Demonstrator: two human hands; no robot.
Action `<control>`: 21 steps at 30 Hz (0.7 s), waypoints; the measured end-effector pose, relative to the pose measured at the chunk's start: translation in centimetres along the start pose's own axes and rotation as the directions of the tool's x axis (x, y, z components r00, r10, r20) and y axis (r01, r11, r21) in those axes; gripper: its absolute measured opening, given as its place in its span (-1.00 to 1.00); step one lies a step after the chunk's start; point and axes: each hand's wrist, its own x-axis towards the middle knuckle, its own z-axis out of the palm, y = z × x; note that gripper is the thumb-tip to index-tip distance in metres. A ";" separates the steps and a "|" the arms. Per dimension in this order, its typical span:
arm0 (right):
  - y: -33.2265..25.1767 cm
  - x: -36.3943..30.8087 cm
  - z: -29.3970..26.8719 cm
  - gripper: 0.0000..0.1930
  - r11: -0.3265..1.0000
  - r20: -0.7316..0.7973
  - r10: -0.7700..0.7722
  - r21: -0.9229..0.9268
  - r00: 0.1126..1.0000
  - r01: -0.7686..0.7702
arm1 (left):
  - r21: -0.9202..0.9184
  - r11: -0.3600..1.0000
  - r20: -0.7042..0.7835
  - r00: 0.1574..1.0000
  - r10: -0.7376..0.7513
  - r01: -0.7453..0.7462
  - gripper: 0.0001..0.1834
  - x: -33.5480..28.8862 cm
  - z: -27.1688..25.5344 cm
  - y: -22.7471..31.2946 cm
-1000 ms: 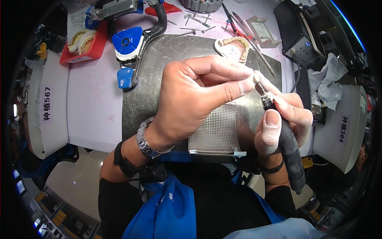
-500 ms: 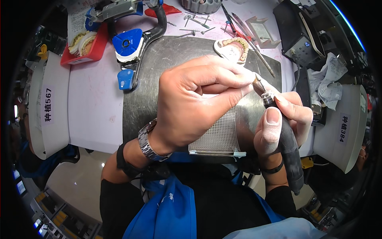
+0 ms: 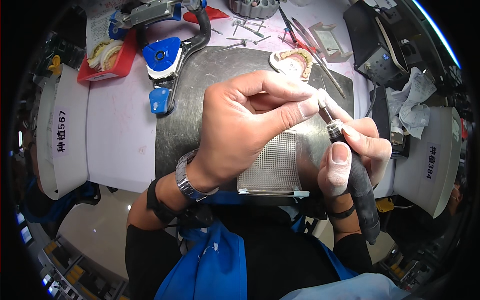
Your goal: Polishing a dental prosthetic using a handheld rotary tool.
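Note:
My right hand (image 3: 352,157) grips a dark rotary handpiece (image 3: 357,185), its thin bur tip (image 3: 324,111) pointing up and to the left. My left hand (image 3: 245,125), with a metal watch (image 3: 187,175) on the wrist, pinches a small piece against that tip; the piece is hidden by my thumb and fingers. Both hands hover over a dark grey metal work plate (image 3: 200,95) with a perforated mesh panel (image 3: 275,170) at its front edge. A dental model with a row of teeth (image 3: 292,60) lies on the plate just beyond my fingers.
A red tray with dental casts (image 3: 107,57) stands at the back left. A blue and grey articulator (image 3: 162,60) lies beside it. Loose burs and hand tools (image 3: 250,35) lie at the back. A black control box (image 3: 372,47) and crumpled tissue (image 3: 412,107) sit at the right.
Both hands have stayed together over the plate, with only small shifts of the left fingers around the bur tip.

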 end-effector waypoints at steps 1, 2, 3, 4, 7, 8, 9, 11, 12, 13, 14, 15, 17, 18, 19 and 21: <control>0.0 0.1 -0.2 -0.74 1.000 0.032 -0.023 -0.009 0.999 0.023 | -0.032 0.999 0.002 1.000 -0.006 0.006 -0.88 0.1 0.0 0.0; -0.1 0.1 -0.2 -0.74 1.000 0.033 -0.024 -0.012 0.999 0.024 | -0.064 0.998 0.004 1.000 -0.012 0.012 -0.87 0.1 0.1 0.0; -0.2 0.0 0.0 -0.75 0.997 0.020 0.008 -0.075 1.000 -0.006 | -0.062 0.998 0.002 1.000 -0.012 0.012 -0.87 0.1 0.1 0.0; -0.2 0.0 0.1 -0.75 0.990 0.005 0.039 -0.137 0.999 -0.038 | -0.054 0.998 -0.003 1.000 -0.010 0.010 -0.86 0.0 0.0 -0.1; -0.5 0.0 0.0 -0.75 0.992 0.009 0.076 -0.106 0.997 -0.074 | -0.057 0.998 -0.003 1.000 -0.010 0.010 -0.86 0.0 0.0 0.0; -0.3 0.0 -0.1 -0.75 0.992 0.009 0.075 -0.107 0.997 -0.074 | -0.067 0.998 0.000 1.000 -0.012 0.012 -0.86 0.0 0.0 0.0; 0.0 0.1 -0.3 -0.75 0.999 0.045 0.025 -0.047 0.999 -0.023 | -0.066 0.998 0.001 1.000 -0.012 0.012 -0.86 0.0 0.0 0.0; 0.3 0.1 -0.5 -0.73 1.000 0.078 -0.028 0.016 0.997 0.027 | -0.109 0.994 -0.003 1.000 -0.030 0.029 -0.85 0.0 0.0 0.2; 0.3 0.1 -0.6 -0.73 0.998 0.085 -0.035 0.059 0.996 0.030 | -0.110 0.994 -0.002 1.000 -0.030 0.030 -0.85 0.0 0.0 0.2; 0.4 0.2 -0.6 -0.72 0.994 0.091 -0.042 0.103 0.995 0.032 | -0.108 0.994 -0.001 1.000 -0.030 0.030 -0.86 0.0 0.1 0.3; 0.3 0.1 -0.6 -0.72 0.994 0.092 -0.042 0.102 0.995 0.032 | -0.107 0.994 0.000 1.000 -0.030 0.030 -0.86 0.0 0.1 0.3; 0.2 0.1 -0.6 -0.72 0.998 0.069 -0.029 0.064 0.997 0.025 | -0.107 0.994 -0.002 1.000 -0.030 0.030 -0.86 0.0 0.1 0.2; 0.0 0.1 -0.4 -0.71 0.999 0.047 -0.017 0.027 0.999 0.016 | -0.076 0.997 0.006 1.000 -0.006 0.006 -0.86 0.0 0.1 -0.1; -0.2 0.1 -0.1 -0.75 0.999 0.020 0.007 -0.033 1.000 -0.006 | -0.075 0.997 0.004 1.000 -0.006 0.006 -0.86 0.0 0.1 -0.1; -0.3 0.2 0.0 -0.78 0.995 -0.008 0.029 -0.093 1.000 -0.029 | -0.074 0.997 0.005 1.000 -0.012 0.013 -0.86 0.0 0.1 -0.1; -0.4 0.0 0.0 -0.78 0.996 0.019 0.034 -0.086 0.999 -0.032 | -0.074 0.997 0.007 1.000 -0.019 0.019 -0.86 0.0 0.1 -0.1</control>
